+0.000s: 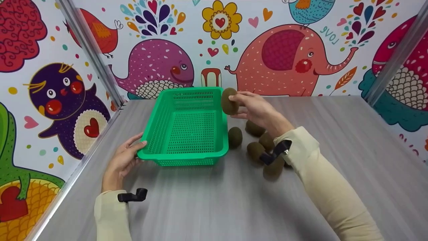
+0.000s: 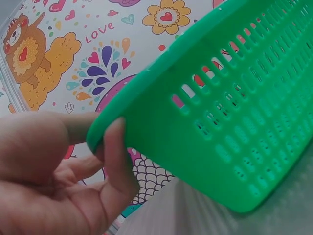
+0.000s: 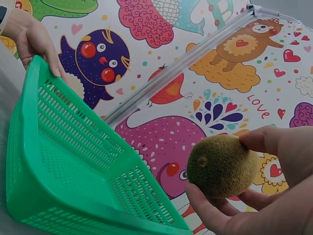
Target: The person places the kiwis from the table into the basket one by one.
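A green plastic basket (image 1: 187,156) with slotted walls stands on the table, nothing lying in it. My left hand (image 1: 124,156) grips its near left corner, thumb over the rim; the left wrist view shows the fingers (image 2: 117,161) pinching that rim (image 2: 146,78). Just above the basket's right rim, my right hand (image 1: 255,108) holds a brown kiwi (image 1: 229,101) between thumb and fingers. In the right wrist view this kiwi (image 3: 222,166) sits in the fingertips beside the basket (image 3: 73,196).
Right of the basket lies a loose group of several kiwis (image 1: 255,152), partly hidden under my right wrist. One kiwi (image 1: 235,137) rests close against the basket's right side. A wall with printed cartoon animals (image 1: 214,63) closes off the table's (image 1: 187,207) back.
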The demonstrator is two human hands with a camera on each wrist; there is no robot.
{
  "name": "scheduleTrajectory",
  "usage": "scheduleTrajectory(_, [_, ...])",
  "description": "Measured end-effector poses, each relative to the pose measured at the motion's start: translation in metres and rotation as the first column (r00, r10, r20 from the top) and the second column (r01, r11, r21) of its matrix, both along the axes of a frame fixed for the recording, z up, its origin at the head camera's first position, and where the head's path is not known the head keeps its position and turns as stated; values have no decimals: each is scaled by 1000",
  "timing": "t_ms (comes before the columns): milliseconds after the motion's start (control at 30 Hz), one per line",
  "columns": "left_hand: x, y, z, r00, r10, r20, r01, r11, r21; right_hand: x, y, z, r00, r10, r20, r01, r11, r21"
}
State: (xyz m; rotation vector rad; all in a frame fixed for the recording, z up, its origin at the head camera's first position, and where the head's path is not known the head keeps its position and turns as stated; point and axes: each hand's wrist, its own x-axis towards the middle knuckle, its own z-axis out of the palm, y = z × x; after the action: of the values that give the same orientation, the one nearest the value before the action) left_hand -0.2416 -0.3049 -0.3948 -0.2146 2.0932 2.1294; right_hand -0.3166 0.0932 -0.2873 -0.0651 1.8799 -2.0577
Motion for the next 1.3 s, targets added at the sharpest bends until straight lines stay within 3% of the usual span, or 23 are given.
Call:
scheduleTrajectory(533, [0,-2,2,1000,-3,5,3,1000,15,-19,-32,-11,999,23,23,-23,1000,7])
scheduleTrajectory(1300, [3,-4,2,999,-31,-21,30,999,-38,-45,-64,-31,994,-50,100,55,997,-55])
